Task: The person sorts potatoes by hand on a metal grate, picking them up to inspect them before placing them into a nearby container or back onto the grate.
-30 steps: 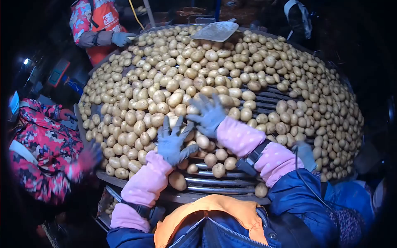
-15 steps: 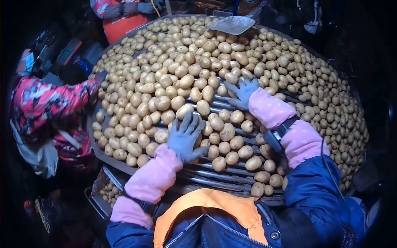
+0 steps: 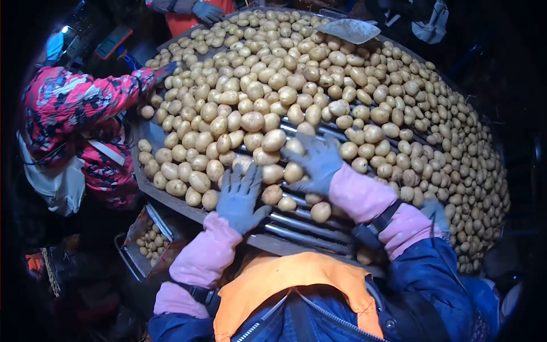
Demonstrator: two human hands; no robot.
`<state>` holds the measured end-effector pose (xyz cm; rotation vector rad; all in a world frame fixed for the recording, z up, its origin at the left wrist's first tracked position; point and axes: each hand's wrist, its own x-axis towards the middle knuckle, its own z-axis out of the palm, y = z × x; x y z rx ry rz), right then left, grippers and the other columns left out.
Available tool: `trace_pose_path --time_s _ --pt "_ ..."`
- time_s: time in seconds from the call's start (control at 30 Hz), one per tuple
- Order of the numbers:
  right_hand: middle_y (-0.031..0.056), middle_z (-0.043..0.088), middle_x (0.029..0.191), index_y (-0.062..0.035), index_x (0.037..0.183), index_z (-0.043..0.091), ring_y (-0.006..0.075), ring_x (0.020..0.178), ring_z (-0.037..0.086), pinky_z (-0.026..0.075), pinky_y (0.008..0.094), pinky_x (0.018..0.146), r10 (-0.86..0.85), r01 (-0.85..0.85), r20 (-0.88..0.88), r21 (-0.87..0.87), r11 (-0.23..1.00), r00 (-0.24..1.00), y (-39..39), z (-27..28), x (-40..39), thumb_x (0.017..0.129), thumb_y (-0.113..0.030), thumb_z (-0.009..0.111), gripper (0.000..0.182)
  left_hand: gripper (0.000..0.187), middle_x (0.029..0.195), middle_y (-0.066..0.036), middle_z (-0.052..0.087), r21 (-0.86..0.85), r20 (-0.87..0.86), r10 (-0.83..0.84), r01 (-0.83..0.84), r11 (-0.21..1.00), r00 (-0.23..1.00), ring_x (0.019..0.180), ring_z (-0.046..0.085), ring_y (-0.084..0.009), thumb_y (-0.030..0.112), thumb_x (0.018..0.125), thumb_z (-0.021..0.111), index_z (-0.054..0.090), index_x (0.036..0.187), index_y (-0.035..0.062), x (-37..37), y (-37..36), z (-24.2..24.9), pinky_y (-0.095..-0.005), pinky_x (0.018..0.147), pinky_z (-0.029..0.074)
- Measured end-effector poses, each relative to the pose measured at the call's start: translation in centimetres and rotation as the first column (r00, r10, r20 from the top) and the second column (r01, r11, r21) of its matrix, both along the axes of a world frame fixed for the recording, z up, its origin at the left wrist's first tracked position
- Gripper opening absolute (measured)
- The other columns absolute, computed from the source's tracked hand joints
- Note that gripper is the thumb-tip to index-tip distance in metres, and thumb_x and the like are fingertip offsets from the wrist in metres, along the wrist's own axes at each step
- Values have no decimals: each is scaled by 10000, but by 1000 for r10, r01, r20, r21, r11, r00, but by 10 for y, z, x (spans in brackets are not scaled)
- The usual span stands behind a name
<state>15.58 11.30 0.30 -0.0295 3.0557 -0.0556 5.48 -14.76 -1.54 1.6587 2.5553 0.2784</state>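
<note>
Many pale potatoes (image 3: 253, 121) lie heaped over a broad table with dark metal bars (image 3: 310, 225). My left hand (image 3: 240, 199), in a blue-grey glove, rests with spread fingers against potatoes at the near edge of the heap. Close by on its right, my right hand (image 3: 319, 162) is gloved too, slightly blurred, fingers apart among the potatoes. Neither hand is wrapped round a potato. A few loose potatoes (image 3: 321, 212) sit on the bars between and below my hands.
A metal scoop (image 3: 349, 31) lies atop the far potatoes. At left, a person in a pink patterned jacket (image 3: 85, 108) reaches onto the table. Another gloved hand (image 3: 437, 216) shows beside my right sleeve. A crate of potatoes (image 3: 149, 242) stands below the table's left edge.
My right hand has come nearer to my body and leftward, closer to my left hand. Potatoes on the near bars have shifted, baring more metal. The view has also shifted, and another gloved hand appears at right.
</note>
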Motion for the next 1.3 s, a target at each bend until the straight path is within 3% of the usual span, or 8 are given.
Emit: trace_pose_path --time_s 0.17,0.47,0.7,0.8,0.97,1.0,1.13,1.3 --pt "221 377 1553 -325 1535 422 416 1407 381 231 663 1126 -148 161 -180 62 985 973 22 -22 35 848 -696 589 798 823 1570 -180 407 123 113 -181 167 978 977 1482 311 -416 560 903 604 344 1577 165 -6 18 1 -620 1216 156" --pt "155 552 1390 -252 1420 545 352 1290 502 381 547 1011 -251 280 272 -71 957 929 -10 64 62 864 -517 638 623 492 1378 -212 576 444 198 -365 249 861 910 1341 496 -422 275 886 702 620 1336 93 -32 4 17 -561 1132 362" --pt "157 593 1304 -61 1330 553 334 1210 554 385 484 1046 -138 64 -496 -163 985 857 -4 24 -32 869 -295 674 530 766 1456 -301 466 122 469 -276 247 961 839 1401 403 -457 462 885 663 491 1399 -79 -46 93 33 -495 1231 235" --pt "136 630 1253 -69 1281 573 340 1148 596 416 472 1014 -173 62 -531 -220 973 830 27 22 -60 874 -262 664 460 676 1374 -268 544 376 92 -477 413 829 874 1314 462 -497 550 913 588 623 1259 -31 -2 116 -33 -559 1184 273" --pt "128 532 1424 -186 1364 558 339 1347 465 293 565 1113 24 -74 -372 -123 990 928 23 10 -124 876 -472 643 572 518 1149 -166 649 74 410 -473 488 870 780 1130 560 -382 510 923 585 681 1110 36 -35 116 22 -491 1016 416" --pt "119 496 1476 -223 1409 534 354 1385 433 261 608 1120 25 -64 -268 -138 988 963 16 7 -144 882 -586 597 643 406 1046 -129 653 443 159 -535 424 790 830 995 582 -343 436 916 623 679 1048 56 -32 105 -7 -462 910 448" --pt "117 374 1580 -292 1539 400 422 1509 213 129 690 1175 -48 47 -11 -94 995 999 -18 -15 -179 897 -724 473 777 387 1219 -147 664 536 149 -377 246 807 914 1142 615 -348 268 877 706 671 1194 48 -42 49 12 -460 1000 474" --pt "182 494 1413 -267 1518 441 450 1339 432 343 573 1121 85 -149 -199 -335 930 976 -13 -3 -65 906 -436 654 670 611 1534 -190 430 237 50 35 -46 971 998 1406 346 -511 405 879 691 575 1424 154 -64 -10 27 -626 1169 235"
